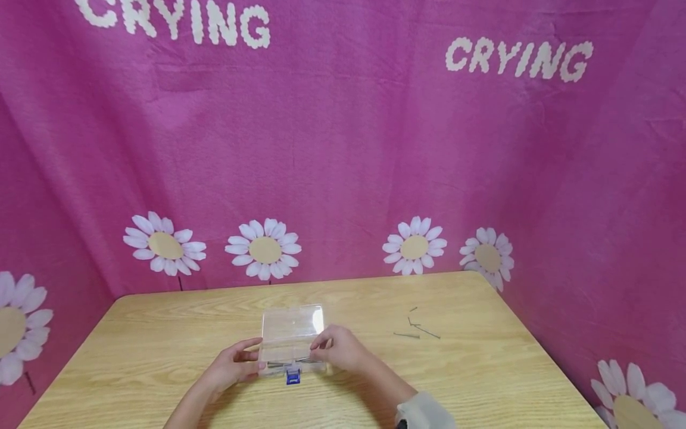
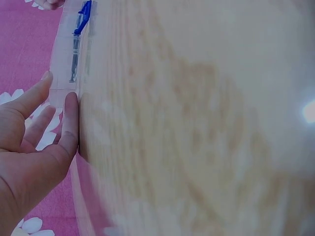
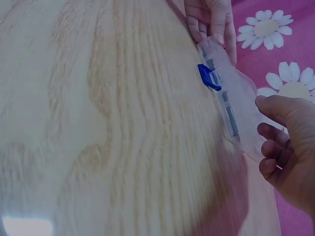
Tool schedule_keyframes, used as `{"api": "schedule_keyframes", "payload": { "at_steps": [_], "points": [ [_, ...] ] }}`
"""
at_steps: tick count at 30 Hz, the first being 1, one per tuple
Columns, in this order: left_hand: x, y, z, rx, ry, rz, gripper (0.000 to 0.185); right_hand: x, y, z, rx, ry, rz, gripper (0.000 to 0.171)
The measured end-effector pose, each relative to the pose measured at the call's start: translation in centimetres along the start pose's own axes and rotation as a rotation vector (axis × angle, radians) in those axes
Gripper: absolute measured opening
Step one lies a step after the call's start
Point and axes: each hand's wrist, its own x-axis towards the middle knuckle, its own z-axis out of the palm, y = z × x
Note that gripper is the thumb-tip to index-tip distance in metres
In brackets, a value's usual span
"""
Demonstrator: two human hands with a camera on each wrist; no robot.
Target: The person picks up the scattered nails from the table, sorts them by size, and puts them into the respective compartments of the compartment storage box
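In the head view the box (image 1: 292, 335) sits on the bench (image 1: 171, 333) between the left hand (image 1: 231, 364) and the right hand (image 1: 339, 348), its blue latch (image 1: 293, 376) on the near side, with loose nails (image 1: 420, 330) off to the right, closer to the right hand. The left wrist view shows fingers spread apart at the box's left end, the stored nails (image 2: 75, 65) running lengthwise by the latch. In the right wrist view the fingers curl at the right end, thumb apart; whether they pinch, I cannot tell.
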Motion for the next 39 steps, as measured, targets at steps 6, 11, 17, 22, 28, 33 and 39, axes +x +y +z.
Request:
{"api": "schedule_keyframes", "payload": {
  "at_steps": [6,11,17,22,28,33,39],
  "points": [
    [-0.2,0.2,0.0,0.003,-0.008,0.004,0.071,-0.4,0.3,-1.3,0.037,0.001,0.051,0.017],
    [-0.2,0.3,0.1,0.005,-0.003,-0.001,0.071,-1.0,1.3,-3.0,0.049,0.024,0.111,0.012],
    [-0.3,0.3,0.1,0.012,-0.003,0.003,0.07,-2.0,2.9,-5.5,0.004,0.061,0.171,0.014],
    [-0.3,0.3,0.1,0.016,0.004,-0.002,0.069,-3.1,4.2,-7.5,-0.036,0.112,0.177,0.016],
    [-0.2,0.3,0.1,0.022,0.014,-0.009,0.068,-4.2,5.6,-9.6,-0.04,0.187,0.206,0.015],
    [-0.2,0.3,0.1,0.024,0.021,-0.015,0.069,-5.2,7.3,-11.2,-0.014,0.241,0.254,0.012],
    [-0.1,0.3,0.1,0.025,0.014,-0.009,0.069,-6.8,9.2,-12.9,0.036,0.272,0.303,0.016]
  ]
}}
